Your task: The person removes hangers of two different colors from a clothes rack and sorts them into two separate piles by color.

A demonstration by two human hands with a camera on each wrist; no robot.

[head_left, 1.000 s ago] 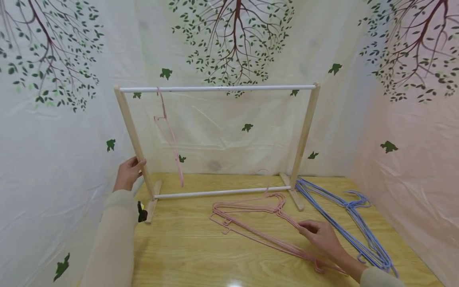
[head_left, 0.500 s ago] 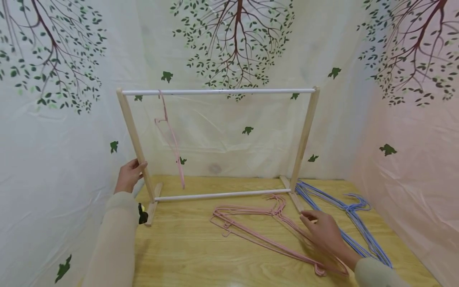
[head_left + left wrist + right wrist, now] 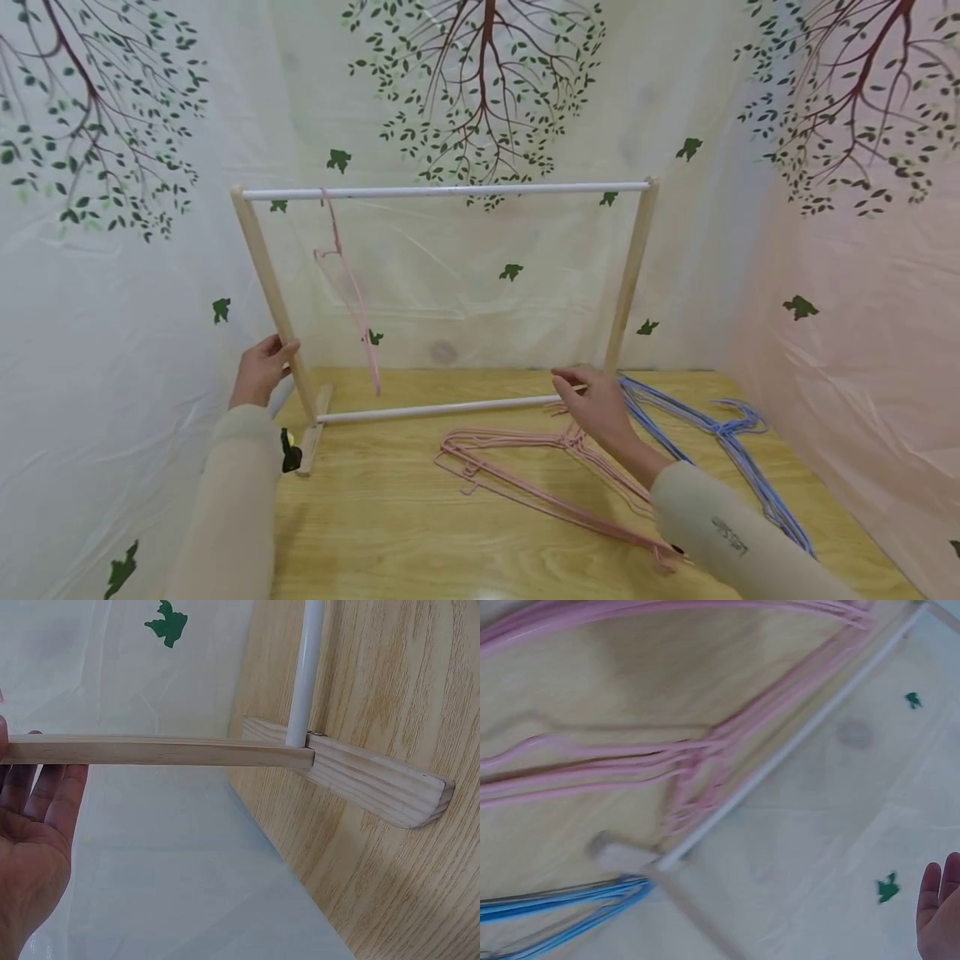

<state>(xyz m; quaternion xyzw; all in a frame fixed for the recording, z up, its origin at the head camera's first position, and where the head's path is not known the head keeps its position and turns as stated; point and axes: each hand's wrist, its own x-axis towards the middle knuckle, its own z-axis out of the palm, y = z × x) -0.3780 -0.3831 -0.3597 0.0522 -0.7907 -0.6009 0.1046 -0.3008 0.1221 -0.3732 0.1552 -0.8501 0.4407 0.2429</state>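
Note:
A wooden clothes rack (image 3: pixel 276 292) with white rods stands on the table. My left hand (image 3: pixel 264 367) grips its left post; the left wrist view shows fingers (image 3: pixel 64 799) behind the wooden post (image 3: pixel 165 752). One pink hanger (image 3: pixel 352 283) hangs from the top rod near the left. A stack of pink hangers (image 3: pixel 517 492) lies flat in front of the rack, their hooks by the lower rod. Over those hooks, near the right post's base, is my right hand (image 3: pixel 600 408), covering part of them. Its fingers (image 3: pixel 928 892) look straight in the right wrist view, holding nothing.
Several blue hangers (image 3: pixel 731 450) lie stacked on the table (image 3: pixel 405 517) to the right of the pink ones. A pale sheet (image 3: pixel 442 300) with tree and leaf prints hangs behind and at both sides. The lower white rod (image 3: pixel 427 410) crosses just above the tabletop.
A pink hanger that my right hand was tilting up dropped back onto the stack. The right hand then moved left and away, over the hooks. The left hand keeps its grip on the post.

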